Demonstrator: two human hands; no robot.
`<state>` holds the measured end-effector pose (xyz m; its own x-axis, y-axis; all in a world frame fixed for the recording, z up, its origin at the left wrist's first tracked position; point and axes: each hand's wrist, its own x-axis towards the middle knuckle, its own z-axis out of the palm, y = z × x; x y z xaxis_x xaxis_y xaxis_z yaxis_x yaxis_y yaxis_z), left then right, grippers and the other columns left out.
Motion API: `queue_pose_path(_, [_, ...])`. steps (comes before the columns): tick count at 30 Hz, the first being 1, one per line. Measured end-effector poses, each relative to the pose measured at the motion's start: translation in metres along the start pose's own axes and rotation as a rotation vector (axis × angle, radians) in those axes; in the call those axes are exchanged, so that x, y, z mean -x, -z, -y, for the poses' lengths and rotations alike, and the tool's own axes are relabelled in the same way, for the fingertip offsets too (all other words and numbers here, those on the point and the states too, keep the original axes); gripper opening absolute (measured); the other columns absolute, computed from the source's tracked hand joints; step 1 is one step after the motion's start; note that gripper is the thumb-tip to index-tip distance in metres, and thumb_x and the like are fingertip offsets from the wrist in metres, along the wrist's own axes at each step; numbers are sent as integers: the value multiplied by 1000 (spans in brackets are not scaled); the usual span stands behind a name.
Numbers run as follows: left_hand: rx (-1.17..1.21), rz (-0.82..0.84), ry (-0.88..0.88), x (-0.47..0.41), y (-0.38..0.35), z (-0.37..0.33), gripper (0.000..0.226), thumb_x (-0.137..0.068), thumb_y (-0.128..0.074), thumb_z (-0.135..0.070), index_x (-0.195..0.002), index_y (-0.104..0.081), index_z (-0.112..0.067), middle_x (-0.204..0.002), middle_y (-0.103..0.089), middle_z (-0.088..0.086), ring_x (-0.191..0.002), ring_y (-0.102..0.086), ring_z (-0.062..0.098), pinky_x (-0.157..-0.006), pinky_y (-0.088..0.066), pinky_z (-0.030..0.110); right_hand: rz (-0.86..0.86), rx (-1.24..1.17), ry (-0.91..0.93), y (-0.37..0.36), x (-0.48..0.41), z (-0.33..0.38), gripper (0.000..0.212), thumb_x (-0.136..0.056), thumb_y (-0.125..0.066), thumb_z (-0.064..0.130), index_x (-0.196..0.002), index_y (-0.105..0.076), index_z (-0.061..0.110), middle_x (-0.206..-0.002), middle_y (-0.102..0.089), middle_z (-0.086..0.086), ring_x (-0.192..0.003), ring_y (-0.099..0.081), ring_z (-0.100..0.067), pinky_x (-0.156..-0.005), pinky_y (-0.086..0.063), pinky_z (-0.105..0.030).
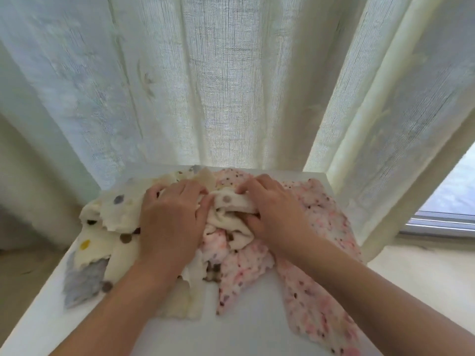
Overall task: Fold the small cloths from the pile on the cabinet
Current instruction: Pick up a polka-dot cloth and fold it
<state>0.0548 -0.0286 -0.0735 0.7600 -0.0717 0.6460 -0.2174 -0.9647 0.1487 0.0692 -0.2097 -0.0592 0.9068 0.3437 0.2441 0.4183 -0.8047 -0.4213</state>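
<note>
A loose pile of small cloths lies on the white cabinet top point(246, 317). On the left are cream cloths with coloured dots point(115, 211), and a grey cloth point(82, 283) sticks out underneath them. To the right, pink speckled cloths point(316, 291) spread toward the front edge. My left hand point(169, 222) lies palm down on the cream cloths in the middle of the pile. My right hand point(275, 209) pinches a bunched cream dotted cloth point(231, 204) at the centre, thumb under it and fingers over it.
A sheer white curtain point(231, 80) hangs right behind the cabinet's back edge. A window frame point(444, 222) shows at the right, low down. Pale floor point(424, 273) lies to the right of the cabinet and darker floor to the left.
</note>
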Motion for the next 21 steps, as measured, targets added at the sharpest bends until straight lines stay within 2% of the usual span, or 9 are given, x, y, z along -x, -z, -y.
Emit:
queue_pose_path(4, [48, -43, -27, -3, 1, 0, 20, -90, -53, -36, -90, -63, -19, -85, -64, -3, -77, -59, 22, -80, -37, 39, -91, 35, 27, 2, 3, 5, 30, -83, -69, 28, -107, -51, 25, -110, -45, 4, -97, -48, -17, -87, -41, -35])
queue_pose_path(6, [42, -30, -62, -3, 4, -1, 22, -89, -53, -39, -93, -64, -20, -88, -63, -4, -80, -59, 21, -80, -36, 38, -120, 53, 33, 7, 7, 8, 30, -82, -71, 27, -104, -50, 25, -107, -43, 6, -92, -46, -16, -82, -39, -32])
queue_pose_path(9, [33, 144, -104, -3, 13, 1, 38, -86, -44, -51, -104, -64, -25, -99, -62, -6, -90, -59, 19, -83, -34, 37, -83, 24, 17, 18, 12, 10, 28, -86, -68, 27, -108, -52, 23, -109, -44, 4, -89, -46, -15, -78, -42, -31])
queue_pose_path(11, [32, 287, -134, -2, 19, 5, 48, -80, -38, -56, -114, -61, -30, -108, -61, -9, -99, -58, 18, -88, -35, 39, -6, 18, -22, 25, 14, 10, 29, -90, -62, 35, -115, -54, 24, -114, -46, 5, -93, -47, -13, -83, -44, -31])
queue_pose_path(13, [43, 329, -131, 0, 23, 8, 44, -82, -45, -50, -120, -58, -31, -114, -60, -10, -107, -56, 17, -92, -33, 37, 88, -10, -60, 28, 18, 13, 34, -93, -58, 43, -122, -54, 27, -119, -48, 5, -102, -51, -13, -89, -43, -31])
queue_pose_path(15, [98, 275, -89, 3, 26, 9, 30, -89, -57, -35, -117, -60, -26, -112, -61, -8, -107, -56, 18, -93, -32, 35, 155, -80, -94, 31, 23, 18, 41, -91, -60, 48, -125, -54, 28, -122, -50, 5, -108, -53, -14, -90, -41, -29])
queue_pose_path(17, [185, 180, -60, 3, 34, 5, 17, -90, -62, -28, -106, -63, -21, -102, -62, -6, -97, -57, 19, -91, -32, 34, 129, -155, -128, 36, 27, 23, 41, -88, -65, 50, -121, -59, 26, -119, -53, 4, -107, -54, -14, -89, -41, -28])
queue_pose_path(21, [419, 41, 1, -3, 63, -5, 10, -90, -63, -26, -94, -61, -17, -87, -59, -7, -80, -56, 18, -87, -42, 40, -167, -203, -141, 47, 29, 41, 21, -88, -67, 40, -101, -63, 24, -105, -61, 4, -94, -59, -11, -79, -45, -22])
